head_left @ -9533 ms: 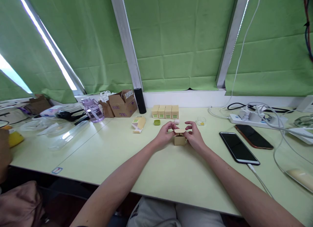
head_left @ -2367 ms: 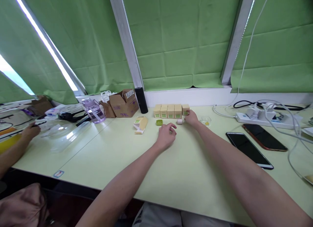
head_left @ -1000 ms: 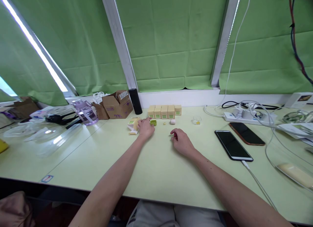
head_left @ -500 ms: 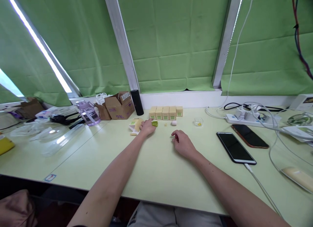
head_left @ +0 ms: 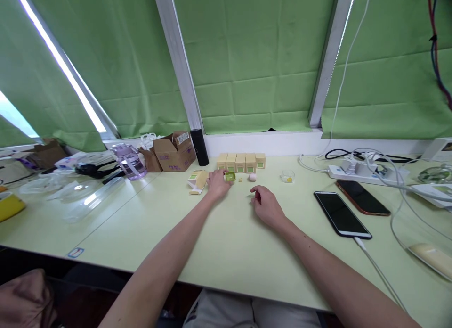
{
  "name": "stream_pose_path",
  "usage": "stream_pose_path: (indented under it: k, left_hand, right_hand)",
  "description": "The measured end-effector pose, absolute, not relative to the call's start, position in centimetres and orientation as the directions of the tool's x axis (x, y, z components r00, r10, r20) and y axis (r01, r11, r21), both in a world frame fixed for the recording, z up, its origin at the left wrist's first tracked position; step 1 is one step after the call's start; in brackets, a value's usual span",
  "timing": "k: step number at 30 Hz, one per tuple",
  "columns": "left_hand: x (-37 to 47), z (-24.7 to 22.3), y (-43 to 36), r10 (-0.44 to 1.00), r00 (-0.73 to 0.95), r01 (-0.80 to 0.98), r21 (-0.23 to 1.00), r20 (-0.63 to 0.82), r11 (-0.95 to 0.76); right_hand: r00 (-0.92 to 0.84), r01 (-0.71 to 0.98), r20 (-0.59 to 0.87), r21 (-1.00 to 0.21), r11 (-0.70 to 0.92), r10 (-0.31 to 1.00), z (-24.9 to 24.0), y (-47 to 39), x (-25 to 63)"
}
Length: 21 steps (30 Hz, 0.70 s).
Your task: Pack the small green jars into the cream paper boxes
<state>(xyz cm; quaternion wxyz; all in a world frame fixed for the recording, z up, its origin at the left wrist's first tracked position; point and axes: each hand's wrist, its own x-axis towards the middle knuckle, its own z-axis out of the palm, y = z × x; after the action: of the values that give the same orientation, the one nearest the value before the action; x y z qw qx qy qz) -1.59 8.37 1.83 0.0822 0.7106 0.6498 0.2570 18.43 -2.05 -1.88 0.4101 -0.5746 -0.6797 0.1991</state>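
Note:
My left hand (head_left: 218,184) is closed on a small green container (head_left: 230,176), its thumb and fingers at the container's left side. The container is tilted so its hollow inside shows. Just left of this hand lies an opened cream box (head_left: 198,181) with its flaps out. My right hand (head_left: 265,206) rests on the table with loosely curled fingers, slightly apart, nothing in them. Between the hands are tiny yellow bits (head_left: 240,180) and a small pink cylindrical piece (head_left: 252,177). A clear glass cup (head_left: 288,176) with something yellow inside stands farther right.
Several small cream boxes (head_left: 240,163) stand in a row at the back. To the left are a black cylinder (head_left: 199,147), a cardboard box (head_left: 175,152) and a purple bottle (head_left: 130,162). Two phones (head_left: 342,215), a power strip (head_left: 367,172) and loose cables lie at right.
My left hand has shifted slightly right and tipped the green container, so its open inside now faces me. The right hand stays almost where it was.

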Motion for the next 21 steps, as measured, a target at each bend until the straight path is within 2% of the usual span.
stream_pose_path:
  k: [6,10,16,21]
  left_hand:
    - [0.3,2.8,4.2,0.87,0.23,0.794,0.433,0.436,-0.427]
    - [1.2,2.6,1.7,0.775,0.357,0.727,0.365,0.521,-0.581]
    - [1.9,2.5,0.4,0.689,0.435,0.657,0.32,0.579,-0.683]
    - [1.6,2.3,0.5,0.628,0.452,0.588,0.318,0.633,-0.744]
  right_hand:
    - [0.046,0.552,0.447,-0.757,0.35,0.894,-2.2,-1.9,18.6]
    - [0.083,0.51,0.532,-0.749,0.423,0.843,-2.2,-1.8,18.9]
    - [0.056,0.441,0.627,-0.714,0.544,0.777,-1.9,-1.7,19.4]
    - [0.072,0.406,0.634,-0.723,0.558,0.77,-1.5,-1.7,19.7]
